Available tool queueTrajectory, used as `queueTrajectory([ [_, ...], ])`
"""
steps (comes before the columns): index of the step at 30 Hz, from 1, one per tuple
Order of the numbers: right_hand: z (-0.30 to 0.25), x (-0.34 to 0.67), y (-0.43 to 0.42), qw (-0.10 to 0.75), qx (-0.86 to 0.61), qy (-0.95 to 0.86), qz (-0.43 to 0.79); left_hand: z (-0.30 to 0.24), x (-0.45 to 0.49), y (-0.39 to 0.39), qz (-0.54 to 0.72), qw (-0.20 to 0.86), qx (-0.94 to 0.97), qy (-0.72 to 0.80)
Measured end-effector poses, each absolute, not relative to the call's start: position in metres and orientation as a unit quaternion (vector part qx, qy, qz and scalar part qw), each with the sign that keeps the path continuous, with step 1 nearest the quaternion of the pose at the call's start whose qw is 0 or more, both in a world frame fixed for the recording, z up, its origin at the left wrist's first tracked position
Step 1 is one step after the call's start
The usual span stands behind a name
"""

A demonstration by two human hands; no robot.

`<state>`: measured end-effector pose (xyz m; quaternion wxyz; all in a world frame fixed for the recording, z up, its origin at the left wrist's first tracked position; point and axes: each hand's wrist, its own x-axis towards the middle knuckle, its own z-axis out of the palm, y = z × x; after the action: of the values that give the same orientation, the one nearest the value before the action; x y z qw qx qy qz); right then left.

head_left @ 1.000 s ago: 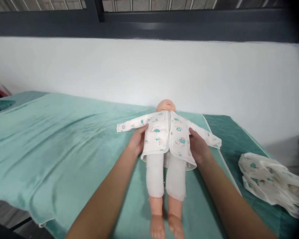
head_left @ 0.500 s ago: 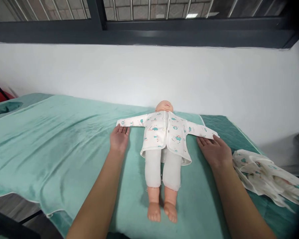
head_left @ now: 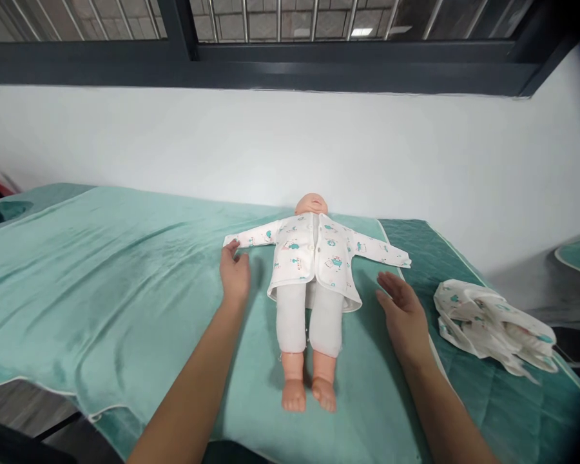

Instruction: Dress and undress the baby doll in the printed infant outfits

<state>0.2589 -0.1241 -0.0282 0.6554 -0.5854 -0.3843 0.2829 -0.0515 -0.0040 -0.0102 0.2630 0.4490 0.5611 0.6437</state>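
Observation:
A baby doll (head_left: 294, 396) lies on its back, feet toward me, in a white jacket (head_left: 297, 251) with green and red prints and white trousers (head_left: 290, 319). Both jacket sleeves stretch out to the sides and cover the doll's hands. My left hand (head_left: 234, 274) is at the cuff of the sleeve on the left; its fingertips overlap the cloth, and thumb and forefinger stand apart. Below the sleeve on the right, my right hand (head_left: 403, 312) hovers free with fingers extended, touching nothing.
A pale green sheet (head_left: 125, 277) covers the bed, with a darker quilted cover (head_left: 502, 412) on the right. Crumpled printed cloth (head_left: 483, 322) lies there. Behind the bed rise a white wall (head_left: 270, 142) and a dark window frame (head_left: 343, 67).
My right hand has let go of the sleeve cuff and moved down from it. The left hand has turned, with its fingertips still at the other cuff. The view has shifted slightly right.

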Motion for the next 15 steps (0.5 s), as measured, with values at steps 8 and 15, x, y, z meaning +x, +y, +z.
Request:
queueTrajectory([
  [8, -0.022, 0.252, -0.13, 0.545, -0.619, -0.512, 0.241, -0.008, -0.048, -0.003, 0.593, 0.251, 0.47, 0.604],
  [15, -0.013, 0.241, -0.136, 0.486, -0.515, -0.691, 0.145, -0.005, -0.049, -0.002, 0.599, 0.259, 0.463, 0.601],
])
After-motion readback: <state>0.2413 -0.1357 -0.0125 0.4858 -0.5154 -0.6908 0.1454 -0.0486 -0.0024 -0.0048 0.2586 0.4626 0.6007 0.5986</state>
